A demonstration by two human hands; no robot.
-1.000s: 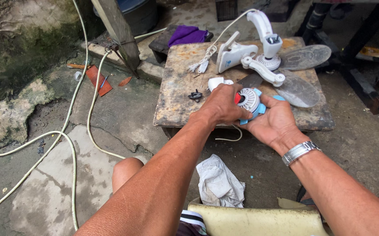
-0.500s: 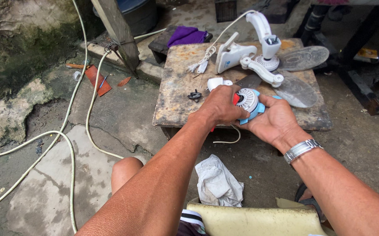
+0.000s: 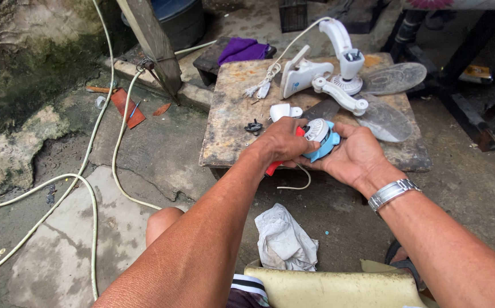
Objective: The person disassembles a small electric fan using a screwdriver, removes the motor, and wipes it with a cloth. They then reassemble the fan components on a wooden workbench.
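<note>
Since the earlier frames little has shifted: both hands remain at the near edge of the worn wooden board table (image 3: pixel 224 131), and the small round motor unit with white face and light-blue plastic housing (image 3: pixel 319 138) has tipped slightly, its white face now turned more up and to the left.

I note the left hand (image 3: pixel 282 141) lies over the left side of the motor unit, fingers curled and pressed against it; a red-handled tool (image 3: pixel 275 165) pokes out below that hand, toward the near edge of the table. I cannot tell exactly how the tool is pinched, as the hand covers its upper part.

Right hand (image 3: pixel 357 155) cups the blue housing from below and from the right, palm up, fingers wrapped around it, with a metal link wristwatch (image 3: pixel 393 193) on the wrist.

Key relation: the motor unit sits between the two hands, touching both, just over the table's near edge. Its axis runs from the right palm toward upper left. The left hand is the one on the face side.

Farther back on the table: a white plastic fan stand and neck (image 3: pixel 339 68), translucent grey fan blades (image 3: pixel 387 102), a small black knob (image 3: pixel 254 126). A crumpled white rag (image 3: pixel 284 239) lies on the ground below the table's near edge.
</note>
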